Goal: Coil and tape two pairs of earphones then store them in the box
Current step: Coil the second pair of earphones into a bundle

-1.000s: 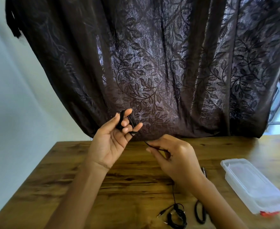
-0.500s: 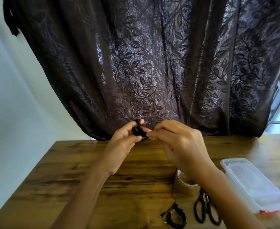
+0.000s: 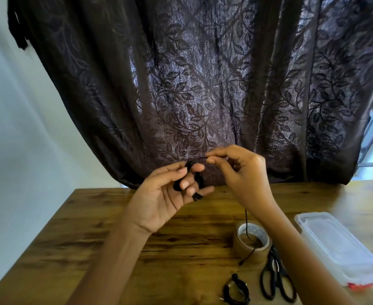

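Observation:
My left hand [image 3: 170, 194] is raised above the table with a black earphone cable [image 3: 200, 179] wound in loops round its fingers, thumb pressing on the loops. My right hand [image 3: 240, 172] pinches the free part of that cable just right of the coil; the tail hangs down past the wrist over the tape. A second pair of earphones [image 3: 236, 291], coiled, lies at the table's front edge. The clear plastic box [image 3: 339, 247] with its lid on sits at the right.
A roll of brown tape [image 3: 252, 238] stands on the wooden table [image 3: 93, 227] under my right forearm. Black scissors [image 3: 275, 278] lie beside it toward the front. A dark leaf-patterned curtain [image 3: 203, 84] hangs behind the table.
My right hand has carried the cable up and over the left hand's fingers, adding to the loops. Both hands rose a little, and the hanging tail has shortened.

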`<state>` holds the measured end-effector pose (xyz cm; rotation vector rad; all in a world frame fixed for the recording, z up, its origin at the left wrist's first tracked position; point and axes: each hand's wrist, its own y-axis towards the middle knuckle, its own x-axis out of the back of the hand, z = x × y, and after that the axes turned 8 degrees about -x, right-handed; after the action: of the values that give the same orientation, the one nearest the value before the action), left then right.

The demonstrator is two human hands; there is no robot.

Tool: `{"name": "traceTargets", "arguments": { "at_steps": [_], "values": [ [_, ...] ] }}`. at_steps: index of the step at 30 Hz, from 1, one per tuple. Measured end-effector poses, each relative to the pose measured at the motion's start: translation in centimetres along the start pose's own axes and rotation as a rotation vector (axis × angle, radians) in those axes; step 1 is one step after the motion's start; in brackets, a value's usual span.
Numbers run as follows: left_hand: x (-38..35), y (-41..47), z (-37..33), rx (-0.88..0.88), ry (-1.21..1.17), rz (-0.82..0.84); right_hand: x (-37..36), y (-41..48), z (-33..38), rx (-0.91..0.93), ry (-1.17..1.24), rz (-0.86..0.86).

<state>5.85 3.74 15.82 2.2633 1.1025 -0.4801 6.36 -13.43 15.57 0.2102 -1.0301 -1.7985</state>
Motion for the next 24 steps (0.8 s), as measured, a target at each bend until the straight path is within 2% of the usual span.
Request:
{"name": "traceTargets", "arguments": {
  "at_steps": [5,11,19,22,24],
  "values": [
    [1.1,0.0,-0.4,-0.056,-0.222,0.007,-0.9,-1.4,-0.8,-0.059,-0.02,0.005],
    [1.7,0.2,-0.7,-0.12,-0.24,-0.082,-2.0,-4.8,-0.3,0.013,-0.154,0.118],
    [2.5,0.1,-0.4,-0.136,-0.124,-0.215,-1.4,-6.2,1.0,0.298,-0.421,0.185],
    [2.0,0.1,0.2,-0.142,0.034,-0.291,-0.6,-5.6,2.0,0.391,-0.497,0.189],
    [1.7,0.1,0.6,-0.116,0.158,-0.279,-0.1,-5.1,2.7,0.458,-0.534,0.171]
  ]
}}
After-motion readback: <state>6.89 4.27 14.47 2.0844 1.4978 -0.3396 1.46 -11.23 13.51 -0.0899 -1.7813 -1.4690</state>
